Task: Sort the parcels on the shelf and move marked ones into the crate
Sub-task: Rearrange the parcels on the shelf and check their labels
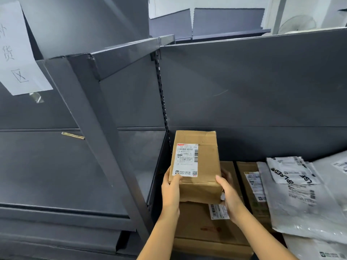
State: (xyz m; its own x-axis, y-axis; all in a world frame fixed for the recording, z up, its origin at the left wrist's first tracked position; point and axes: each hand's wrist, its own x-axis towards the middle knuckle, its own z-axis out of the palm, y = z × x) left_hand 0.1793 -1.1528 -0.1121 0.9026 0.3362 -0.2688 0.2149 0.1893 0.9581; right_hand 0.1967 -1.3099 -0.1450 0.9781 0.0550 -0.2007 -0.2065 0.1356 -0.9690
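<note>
While the left grip (pixel 171 186) and right grip (pixel 230 196) each clamped a near corner of the labelled cardboard parcel (pixel 203 166), held between them above a larger carton (pixel 197 228) on the shelf (pixel 262 109), its unsupported far end could have dipped and slipped free. No crate showed.

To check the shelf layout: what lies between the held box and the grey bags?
In the head view, a narrow brown box with a white label lies between the held box and the grey bags.
</note>
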